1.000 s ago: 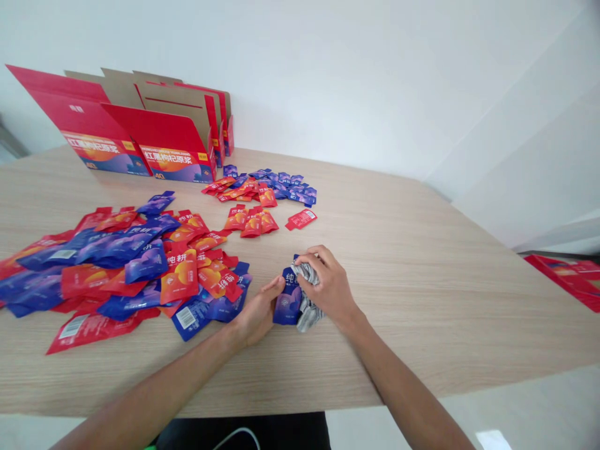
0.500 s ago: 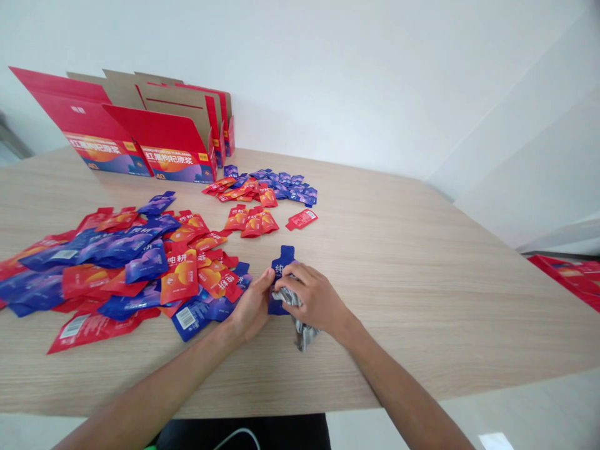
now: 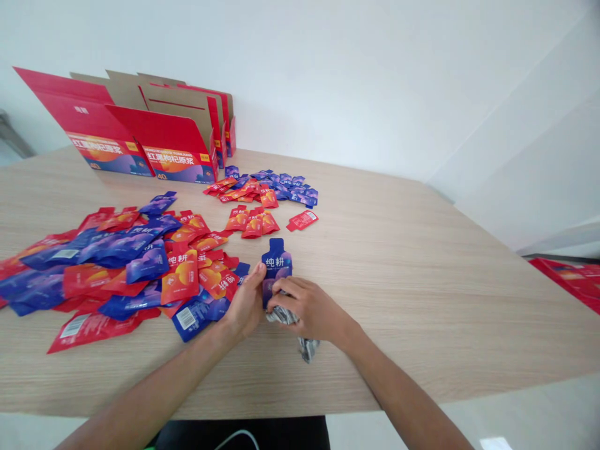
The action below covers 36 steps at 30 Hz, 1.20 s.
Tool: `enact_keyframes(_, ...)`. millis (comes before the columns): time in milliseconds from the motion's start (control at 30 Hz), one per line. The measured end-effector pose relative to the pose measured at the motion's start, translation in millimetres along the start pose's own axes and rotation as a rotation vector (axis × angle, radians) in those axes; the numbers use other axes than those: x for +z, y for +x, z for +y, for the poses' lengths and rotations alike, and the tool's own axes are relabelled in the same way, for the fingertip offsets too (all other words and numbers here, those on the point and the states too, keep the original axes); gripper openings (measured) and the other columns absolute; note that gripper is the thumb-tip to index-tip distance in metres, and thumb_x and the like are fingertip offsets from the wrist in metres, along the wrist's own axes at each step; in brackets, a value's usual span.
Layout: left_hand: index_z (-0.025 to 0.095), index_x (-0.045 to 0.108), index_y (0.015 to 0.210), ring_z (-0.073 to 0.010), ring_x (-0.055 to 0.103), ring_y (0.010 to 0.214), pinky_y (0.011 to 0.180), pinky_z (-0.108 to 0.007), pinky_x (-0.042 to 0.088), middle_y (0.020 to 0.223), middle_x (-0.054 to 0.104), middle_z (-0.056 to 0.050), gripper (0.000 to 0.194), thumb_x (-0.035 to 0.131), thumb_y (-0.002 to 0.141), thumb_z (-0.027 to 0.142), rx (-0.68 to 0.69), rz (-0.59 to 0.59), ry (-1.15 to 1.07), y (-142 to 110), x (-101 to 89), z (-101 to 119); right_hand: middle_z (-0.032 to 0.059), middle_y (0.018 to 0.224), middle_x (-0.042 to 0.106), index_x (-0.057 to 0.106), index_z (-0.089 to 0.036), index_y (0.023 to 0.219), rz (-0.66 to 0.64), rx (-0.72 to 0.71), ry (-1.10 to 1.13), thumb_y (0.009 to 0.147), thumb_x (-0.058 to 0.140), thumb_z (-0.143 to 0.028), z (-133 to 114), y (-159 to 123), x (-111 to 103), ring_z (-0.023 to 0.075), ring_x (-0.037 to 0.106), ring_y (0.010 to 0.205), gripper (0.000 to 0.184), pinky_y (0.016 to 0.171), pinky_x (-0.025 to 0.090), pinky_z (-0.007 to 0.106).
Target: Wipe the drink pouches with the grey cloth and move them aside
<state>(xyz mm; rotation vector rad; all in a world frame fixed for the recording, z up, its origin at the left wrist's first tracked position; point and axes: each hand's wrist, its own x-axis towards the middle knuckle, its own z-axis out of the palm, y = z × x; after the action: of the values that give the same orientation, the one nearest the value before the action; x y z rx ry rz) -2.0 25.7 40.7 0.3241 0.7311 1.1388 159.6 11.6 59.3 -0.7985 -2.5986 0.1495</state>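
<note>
My left hand (image 3: 247,301) is closed on the left edge of a blue pouch (image 3: 276,261), thumb on its face. The pouch stands tilted with its narrow neck up and white characters showing. Bunched in my right hand (image 3: 315,312) is a grey-and-white striped cloth (image 3: 283,315), pressed against the lower part of the pouch. One end of the cloth hangs below the hand. The pouch's bottom is hidden behind the fingers and cloth. Close to my left hand lies a large heap of red and blue pouches (image 3: 140,250).
Open red cartons (image 3: 178,150) stand at the back left of the wooden table (image 3: 422,281). Smaller groups of red pouches (image 3: 253,222) and blue pouches (image 3: 300,190) lie before them. A single red pouch (image 3: 302,220) lies face down. Something red (image 3: 567,278) shows beyond the right edge.
Both hands have shifted slightly left with the blue pouch. The cloth has moved down its face, so the white characters and more of the front now show.
</note>
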Motion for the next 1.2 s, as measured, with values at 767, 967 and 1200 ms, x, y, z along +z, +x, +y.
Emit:
enact_keyframes(767, 0.018, 0.066, 0.081, -0.0115, 0.055, 0.061, 0.053, -0.021, 0.046, 0.070, 0.059, 0.002, 0.014, 0.077, 0.084, 0.026, 0.006, -0.037, -0.001, -0.6, -1.8, -2.0, 0.0048, 0.110, 0.065, 0.068, -0.022, 0.098, -0.054, 0.035, 0.050, 0.078, 0.081, -0.019, -1.1, 1.2, -1.9, 0.0213, 0.064, 0.100, 0.025, 0.090, 0.054, 0.034)
enact_keyframes(967, 0.014, 0.074, 0.088, -0.0128, 0.064, 0.077, 0.072, -0.021, 0.053, 0.084, 0.070, -0.002, 0.011, 0.078, 0.084, 0.024, 0.010, -0.097, 0.077, -1.8, -0.1, -8.7, 0.0071, 0.109, 0.062, 0.066, -0.023, 0.100, 0.174, 0.251, -0.028, 0.081, 0.073, -0.013, 5.6, -0.3, -6.1, 0.0242, 0.062, 0.101, 0.022, 0.090, 0.054, 0.037)
enact_keyframes(1200, 0.014, 0.072, 0.105, -0.0174, 0.072, 0.081, 0.077, -0.028, 0.059, 0.093, 0.076, -0.008, 0.019, 0.056, 0.099, 0.021, -0.068, -0.024, 0.142, -3.0, 7.4, 4.5, 0.0062, 0.105, 0.060, 0.064, -0.023, 0.100, 0.413, 0.447, -0.064, 0.085, 0.063, -0.008, 19.3, -4.4, -7.6, 0.0240, 0.062, 0.098, 0.022, 0.088, 0.054, 0.038)
